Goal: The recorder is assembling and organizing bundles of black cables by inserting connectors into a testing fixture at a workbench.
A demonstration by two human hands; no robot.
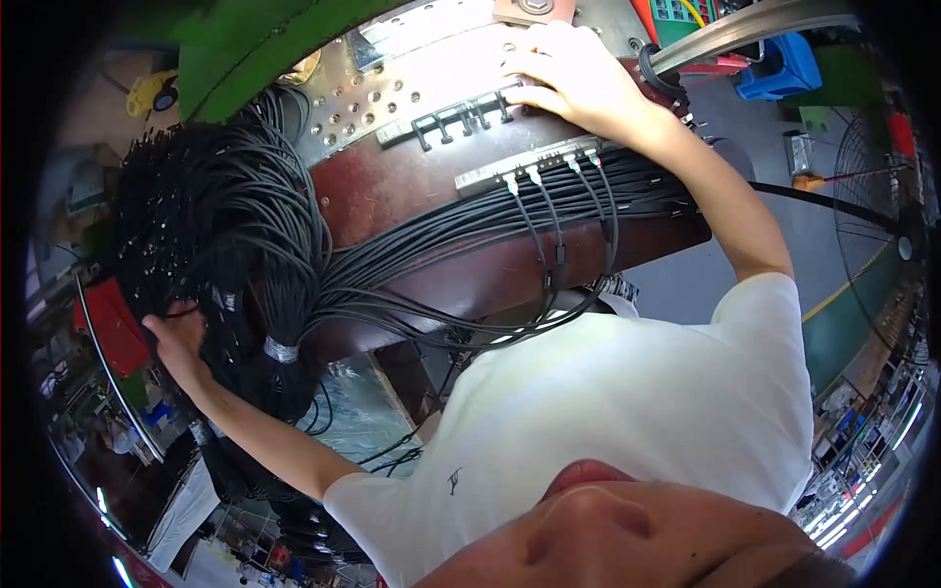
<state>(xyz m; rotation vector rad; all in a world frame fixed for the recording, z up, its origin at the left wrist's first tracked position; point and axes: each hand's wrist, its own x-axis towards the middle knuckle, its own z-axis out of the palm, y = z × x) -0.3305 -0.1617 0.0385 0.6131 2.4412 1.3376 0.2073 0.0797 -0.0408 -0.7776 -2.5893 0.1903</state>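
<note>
At the left, my left hand (181, 343) reaches to the side of a thick hanging bundle of black cables (284, 216). Its thumb stands apart, a dark strand crosses the fingers, and cables partly hide them. My right hand (588, 83) is over the bright metal plate (441, 49), its fingers apart; the thumb side reaches the end of a metal bar (397, 132) carrying several black pieces (446, 127). Glare blurs those fingertips. Nearer me, a second metal bar (480, 179) holds several cable ends with pale connectors (534, 176).
Black cables spread across the dark red tabletop (368, 201). A green machine part (255, 49) overhangs the upper left. A blue plastic stool (784, 69) stands at the upper right, with a fan (872, 216) below it. A red object (113, 323) is beside the left bundle.
</note>
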